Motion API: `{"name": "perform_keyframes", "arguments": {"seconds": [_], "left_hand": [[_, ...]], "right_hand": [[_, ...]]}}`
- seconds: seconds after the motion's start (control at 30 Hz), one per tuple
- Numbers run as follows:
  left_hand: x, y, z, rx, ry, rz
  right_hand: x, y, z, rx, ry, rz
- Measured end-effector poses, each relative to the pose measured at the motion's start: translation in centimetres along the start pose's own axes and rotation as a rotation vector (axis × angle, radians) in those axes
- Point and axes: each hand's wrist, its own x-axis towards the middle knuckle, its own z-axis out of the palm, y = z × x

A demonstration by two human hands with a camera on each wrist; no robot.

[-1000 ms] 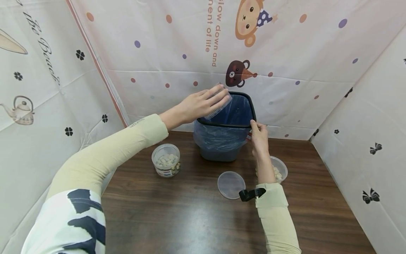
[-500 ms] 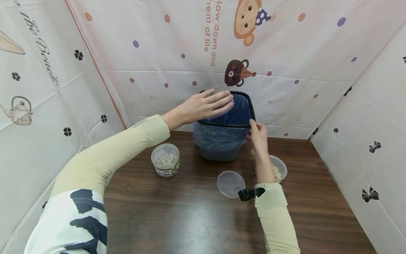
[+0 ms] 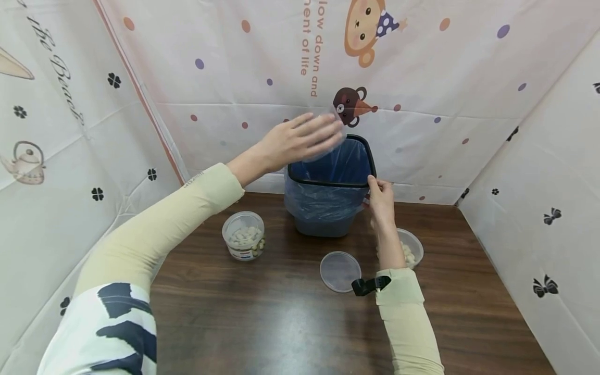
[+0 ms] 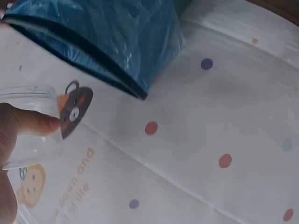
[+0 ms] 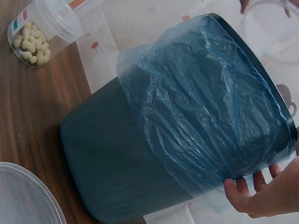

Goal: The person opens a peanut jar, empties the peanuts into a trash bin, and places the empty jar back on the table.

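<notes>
My left hand [image 3: 304,138] holds a clear, round plastic container [image 4: 37,147] above the bin's opening, its mouth tipped sideways. In the left wrist view my thumb lies along the container's wall. The container looks see-through, with nothing visible inside. Below it stands a blue-green trash bin [image 3: 323,227] lined with a thin blue plastic bag [image 5: 191,107] folded over the rim. At the bin's near right corner, my right hand [image 3: 382,200] grips the black rim [image 3: 344,184], thumb on top and fingers below. The bin stands upright on the table.
Left of the bin is a clear tub [image 3: 244,250] of pale, peanut-like pieces. A round clear lid [image 3: 340,272] lies flat in front. Another clear container [image 3: 413,240] of pale pieces sits partly behind my right forearm. A printed cloth wall [image 3: 225,156] rises behind.
My left hand first lowered slightly over the bin, then rose with the clear container and now blurs with motion. My right hand has stayed on the rim.
</notes>
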Motion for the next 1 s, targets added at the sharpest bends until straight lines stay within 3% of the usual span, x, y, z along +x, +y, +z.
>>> {"name": "perform_keyframes", "arguments": {"seconds": [0.1, 0.23, 0.3, 0.4, 0.53, 0.63, 0.73, 0.9, 1.0], "left_hand": [[-0.3, -0.6, -0.5, -0.006, -0.034, 0.001], [-0.7, -0.6, -0.8, -0.104, -0.098, 0.001], [-1.0, -0.4, -0.9, -0.175, -0.117, -0.059], [-1.4, 0.2, -1.1, -0.326, -0.114, -0.227], [-2.4, 0.9, -1.2, -0.523, -0.042, -0.451], [-3.4, 1.4, -1.7, -0.622, 0.022, -0.572], [-4.4, 2.0, -2.5, -0.681, 0.087, -0.637], [-5.9, 3.6, -3.6, -0.717, 0.2, -0.675], [-6.9, 5.2, -3.9, -0.746, 0.223, -0.737]], "right_hand": [[-0.1, 0.0, 0.1, 0.002, 0.0, 0.003], [-0.1, 0.0, 0.0, -0.001, 0.006, 0.007], [0.0, 0.0, -0.1, -0.002, 0.009, 0.004], [0.0, 0.0, -0.1, -0.008, 0.005, -0.003], [0.0, 0.1, 0.1, -0.011, 0.001, 0.001], [-0.1, 0.1, 0.3, -0.009, -0.004, 0.002], [0.0, 0.2, 0.4, -0.008, -0.009, 0.003], [-0.1, 0.1, 0.5, -0.003, -0.008, 0.008], [-0.2, 0.0, 0.4, -0.008, 0.006, 0.002]]}}
